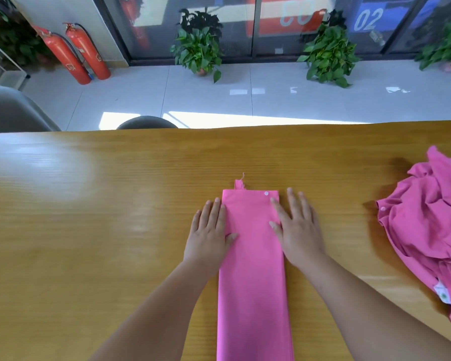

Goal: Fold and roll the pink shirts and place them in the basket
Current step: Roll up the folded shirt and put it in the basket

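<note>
While the left hand [208,235] and right hand [297,230] lie flat, fingers straight, on the edges of the narrow folded pink fabric shirt [253,277] at six o'clock on the glossy wooden table [89,204], uneven rolling could splay its layers.

One folded shirt [253,269], two extinguishers [64,58] [89,52]

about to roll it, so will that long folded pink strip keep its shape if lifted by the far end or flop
Probably floppy: the folded shirt is thin cloth, like the crumpled pile beside it. It may slide when pushed, since the table looks glossy. Its layers look loose, so lifting could unfold it.
</note>
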The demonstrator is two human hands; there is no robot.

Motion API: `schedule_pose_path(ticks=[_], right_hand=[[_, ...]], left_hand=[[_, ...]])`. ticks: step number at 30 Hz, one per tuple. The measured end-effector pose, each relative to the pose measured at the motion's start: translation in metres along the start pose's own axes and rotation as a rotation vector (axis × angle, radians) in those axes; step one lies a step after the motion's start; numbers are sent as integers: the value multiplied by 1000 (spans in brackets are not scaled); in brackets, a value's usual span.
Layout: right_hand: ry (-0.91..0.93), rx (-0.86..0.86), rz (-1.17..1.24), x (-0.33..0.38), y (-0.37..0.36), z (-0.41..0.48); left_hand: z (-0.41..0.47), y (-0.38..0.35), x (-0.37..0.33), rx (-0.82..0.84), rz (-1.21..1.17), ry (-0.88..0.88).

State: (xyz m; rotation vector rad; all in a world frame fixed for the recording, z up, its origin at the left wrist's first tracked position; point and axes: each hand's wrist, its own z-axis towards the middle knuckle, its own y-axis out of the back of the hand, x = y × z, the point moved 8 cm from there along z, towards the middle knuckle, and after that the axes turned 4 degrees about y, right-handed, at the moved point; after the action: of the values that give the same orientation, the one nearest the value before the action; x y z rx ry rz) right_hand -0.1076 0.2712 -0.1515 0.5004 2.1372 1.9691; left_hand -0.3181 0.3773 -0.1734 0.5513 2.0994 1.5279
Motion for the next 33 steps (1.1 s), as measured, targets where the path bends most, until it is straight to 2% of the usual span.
schedule_pose_path(ticks=[2,5,9,13,16,20,22,24,27,33], right_hand=[[-202,-51,91,-13,9,10],[-324,-35,289,-12,10,21],[-425,79,507,-1,6,35],[-548,216,652,-2,1,44],[-524,264,647,-3,4,48],[-391,206,719,4,19,48],[-362,149,885,5,24,44],[-369,113,1151,4,31,39],[-293,173,1447,7,45,33],[-205,254,1561,9,89,19]], left_hand=[[15,15,-1,-30,-59,55],[34,37,2,-116,-229,156],[57,32,19,-48,-610,373],[66,37,24,41,-686,430],[72,38,27,139,-721,415],[68,37,33,209,-943,419],[63,39,32,241,-1050,395],[57,45,28,269,-1167,365],[48,59,23,292,-1295,332],[35,80,25,298,-1412,254]])
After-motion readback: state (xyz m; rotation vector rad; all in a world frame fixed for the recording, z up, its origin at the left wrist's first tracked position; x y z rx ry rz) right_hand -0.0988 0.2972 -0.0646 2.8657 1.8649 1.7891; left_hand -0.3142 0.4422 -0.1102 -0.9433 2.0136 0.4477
